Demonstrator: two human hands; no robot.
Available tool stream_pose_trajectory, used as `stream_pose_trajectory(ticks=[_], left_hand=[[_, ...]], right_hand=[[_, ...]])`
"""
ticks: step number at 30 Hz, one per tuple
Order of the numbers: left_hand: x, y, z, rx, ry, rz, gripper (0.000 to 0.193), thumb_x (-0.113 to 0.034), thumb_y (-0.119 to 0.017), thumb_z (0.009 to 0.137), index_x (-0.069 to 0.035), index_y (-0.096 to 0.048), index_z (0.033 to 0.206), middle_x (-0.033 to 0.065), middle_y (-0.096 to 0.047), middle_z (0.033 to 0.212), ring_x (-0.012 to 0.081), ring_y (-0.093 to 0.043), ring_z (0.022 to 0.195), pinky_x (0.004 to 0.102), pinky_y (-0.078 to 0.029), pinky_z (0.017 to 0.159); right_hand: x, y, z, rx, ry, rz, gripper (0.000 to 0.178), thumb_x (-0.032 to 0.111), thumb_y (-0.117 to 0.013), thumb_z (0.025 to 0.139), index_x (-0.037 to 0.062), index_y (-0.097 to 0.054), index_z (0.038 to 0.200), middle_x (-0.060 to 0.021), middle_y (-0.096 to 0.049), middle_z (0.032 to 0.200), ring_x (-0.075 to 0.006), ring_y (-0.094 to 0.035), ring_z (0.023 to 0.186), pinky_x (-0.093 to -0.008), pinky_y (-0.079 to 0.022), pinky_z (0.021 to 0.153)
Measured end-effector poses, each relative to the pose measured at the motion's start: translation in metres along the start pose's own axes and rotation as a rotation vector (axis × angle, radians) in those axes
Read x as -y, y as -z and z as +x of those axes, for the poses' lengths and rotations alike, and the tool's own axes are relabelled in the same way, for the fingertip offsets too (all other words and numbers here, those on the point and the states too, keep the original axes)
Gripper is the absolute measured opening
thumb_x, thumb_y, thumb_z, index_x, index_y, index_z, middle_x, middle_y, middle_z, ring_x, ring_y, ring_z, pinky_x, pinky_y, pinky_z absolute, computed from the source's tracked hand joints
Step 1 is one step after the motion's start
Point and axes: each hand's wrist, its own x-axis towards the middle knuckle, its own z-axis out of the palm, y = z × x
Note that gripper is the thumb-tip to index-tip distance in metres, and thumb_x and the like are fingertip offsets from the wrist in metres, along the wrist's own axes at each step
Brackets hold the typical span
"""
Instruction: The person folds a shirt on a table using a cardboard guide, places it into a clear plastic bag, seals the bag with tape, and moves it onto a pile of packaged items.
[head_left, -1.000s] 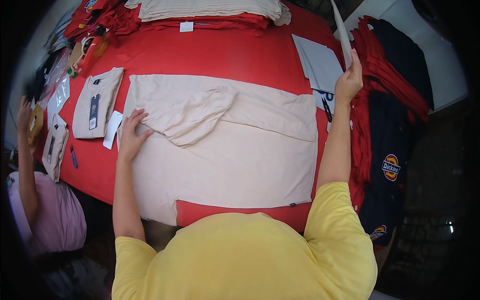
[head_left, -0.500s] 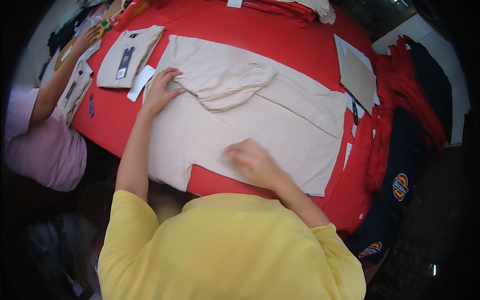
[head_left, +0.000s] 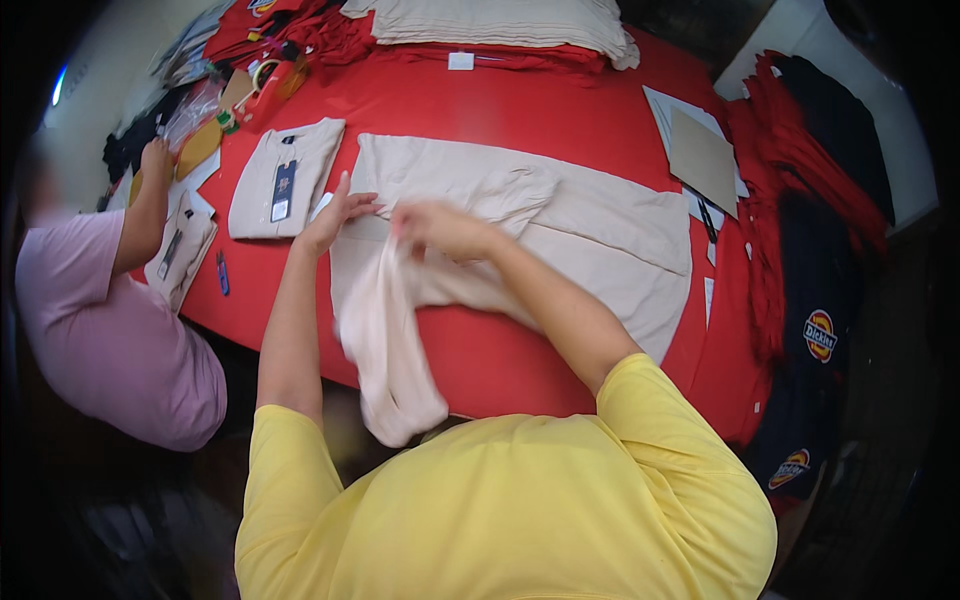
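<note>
A cream long-sleeved shirt (head_left: 610, 235) lies spread on the red-covered table (head_left: 420, 100), one sleeve folded across its body. My right hand (head_left: 440, 230), blurred by motion, pinches the other sleeve (head_left: 385, 335) near the shirt's left side. That sleeve is lifted and bunched, its lower end hanging at the table's near edge. Just left of it, my left hand (head_left: 338, 215) has its fingers stretched out over the shirt's edge. A white card by my left hand is mostly covered. Beyond that hand sits a folded cream shirt (head_left: 262, 190) with a dark tag.
On the left a person in a pink top (head_left: 120, 310) reaches over another folded shirt (head_left: 188, 245). A small blue cutter (head_left: 222, 272) lies between us. Cardboard sheets (head_left: 702, 160) and a black pen (head_left: 708, 222) are right. Cream garments (head_left: 500, 25) are stacked at the back.
My right hand has moved left and away from me, and now lifts the near sleeve, which lay flat before. My left hand has come off the fabric. The view has shifted, showing more of the far table.
</note>
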Motion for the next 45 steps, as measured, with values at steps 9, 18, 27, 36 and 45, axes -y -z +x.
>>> stream_pose_trajectory(ticks=[9,18,27,36,45], left_hand=[[0.003,-0.021,0.022,-0.303,-0.171,0.518,0.062,-0.024,-0.077,0.074,0.008,-0.057,0.124,0.022,-0.05,0.137,0.0343,-0.049,0.122,0.0388,-0.041,0.1],[0.024,-0.042,0.06,-0.615,-0.704,0.742,0.037,-0.012,-0.064,0.086,0.007,-0.055,0.116,0.0202,-0.055,0.124,0.0376,-0.051,0.112,0.0434,-0.042,0.098],[0.01,-0.034,0.079,-0.557,-0.64,0.823,0.023,-0.01,-0.053,0.093,0.005,-0.052,0.11,0.0219,-0.055,0.106,0.0421,-0.051,0.1,0.0484,-0.042,0.087],[0.025,-0.034,0.059,-0.665,-0.634,0.662,0.019,-0.01,-0.061,0.089,0.003,-0.054,0.1,0.0249,-0.058,0.089,0.0444,-0.057,0.084,0.0492,-0.045,0.072],[0.013,-0.041,0.045,-0.654,-0.599,0.447,0.02,-0.006,-0.063,0.085,0.002,-0.055,0.102,0.0214,-0.059,0.099,0.0425,-0.058,0.088,0.0453,-0.047,0.073]], right_hand=[[-0.03,0.025,-0.228,-1.007,-0.235,-0.851,0.033,0.017,-0.067,0.081,0.0076,-0.061,0.111,-0.0133,-0.057,0.115,-0.0336,-0.05,0.11,-0.0407,-0.039,0.097],[-0.108,0.027,-0.331,-1.314,-0.314,-0.895,0.015,0.009,-0.055,0.091,0.0015,-0.06,0.103,-0.0171,-0.06,0.095,-0.0351,-0.057,0.096,-0.0419,-0.044,0.085],[-0.106,0.195,-0.256,-1.574,-0.563,-0.922,0.012,0.013,-0.058,0.091,0.0057,-0.062,0.1,-0.018,-0.065,0.102,-0.0386,-0.061,0.097,-0.0458,-0.049,0.083],[-0.141,0.146,-0.257,-1.047,-0.737,-1.193,0.056,0.045,-0.043,0.098,0.0192,-0.037,0.148,-0.0097,-0.031,0.156,-0.0307,-0.025,0.145,-0.0535,-0.014,0.117],[-0.141,0.199,-0.256,-1.284,-0.543,-1.125,0.015,0.017,-0.065,0.085,0.0108,-0.065,0.099,-0.0095,-0.06,0.111,-0.0331,-0.049,0.114,-0.0498,-0.039,0.094]])
